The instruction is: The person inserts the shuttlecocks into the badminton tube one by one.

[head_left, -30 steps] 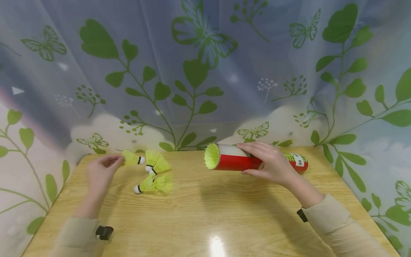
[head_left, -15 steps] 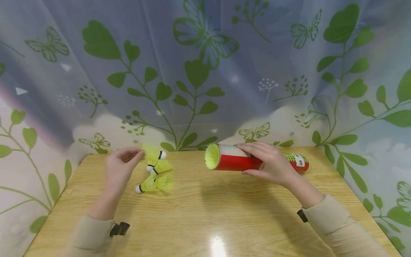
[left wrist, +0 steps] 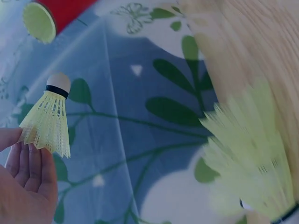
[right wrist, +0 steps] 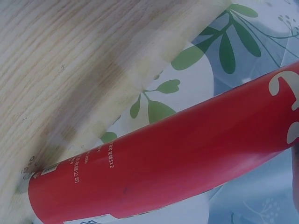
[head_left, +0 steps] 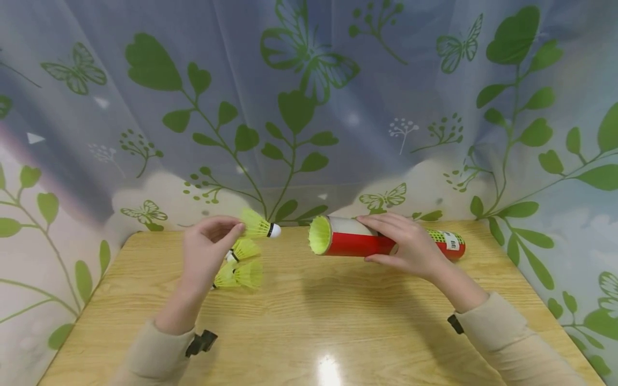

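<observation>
My left hand (head_left: pixel 210 249) pinches a yellow shuttlecock (head_left: pixel 257 224) by the edge of its skirt, its white cork pointing right. In the left wrist view the same shuttlecock (left wrist: pixel 49 116) hangs off the fingertips, apart from the tube. My right hand (head_left: pixel 410 244) grips a red and white tube (head_left: pixel 354 244) round its middle, tilted with the mouth raised to the left. A yellow shuttlecock skirt (head_left: pixel 319 235) fills that mouth. The right wrist view shows the tube's red side (right wrist: pixel 177 154) and lower end; only a sliver of the hand shows there.
Several loose yellow shuttlecocks (head_left: pixel 248 274) lie on the wooden table (head_left: pixel 289 321) below my left hand, partly hidden by it. A patterned curtain (head_left: pixel 217 80) hangs behind the table's back edge.
My left hand has carried the pinched shuttlecock to the right and slightly up, away from the others and closer to the tube's mouth. The right hand and tube have stayed in place.
</observation>
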`<state>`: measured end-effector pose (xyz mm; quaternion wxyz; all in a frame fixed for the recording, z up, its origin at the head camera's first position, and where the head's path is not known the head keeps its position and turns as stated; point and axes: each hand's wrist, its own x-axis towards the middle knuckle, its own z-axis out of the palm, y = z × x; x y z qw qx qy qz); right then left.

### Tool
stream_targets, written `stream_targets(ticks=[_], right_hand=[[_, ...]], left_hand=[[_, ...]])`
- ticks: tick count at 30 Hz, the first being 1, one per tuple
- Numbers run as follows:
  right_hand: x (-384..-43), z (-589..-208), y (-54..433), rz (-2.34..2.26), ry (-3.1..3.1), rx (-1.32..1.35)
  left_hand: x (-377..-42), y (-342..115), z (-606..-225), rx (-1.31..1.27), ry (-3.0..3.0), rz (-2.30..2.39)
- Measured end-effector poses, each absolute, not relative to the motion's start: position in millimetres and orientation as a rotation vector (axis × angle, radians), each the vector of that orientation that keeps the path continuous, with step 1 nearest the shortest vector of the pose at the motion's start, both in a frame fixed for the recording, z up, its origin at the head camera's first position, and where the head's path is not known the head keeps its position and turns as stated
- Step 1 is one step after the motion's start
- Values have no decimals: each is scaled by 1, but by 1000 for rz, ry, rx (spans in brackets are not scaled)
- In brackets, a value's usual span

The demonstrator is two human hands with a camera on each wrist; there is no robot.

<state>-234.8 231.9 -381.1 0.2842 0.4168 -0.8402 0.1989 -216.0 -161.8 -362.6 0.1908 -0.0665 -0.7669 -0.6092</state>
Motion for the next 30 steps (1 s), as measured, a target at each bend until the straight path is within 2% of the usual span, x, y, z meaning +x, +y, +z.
stream_targets(ticks=[16, 30], right_hand=[[-235, -383, 230, 524, -2242, 1128], [-235, -383, 229, 516, -2259, 1114]], left_hand=[[-205, -116, -351, -352, -2113, -1773], [-204, -87, -360, -514, -2138, -1815]])
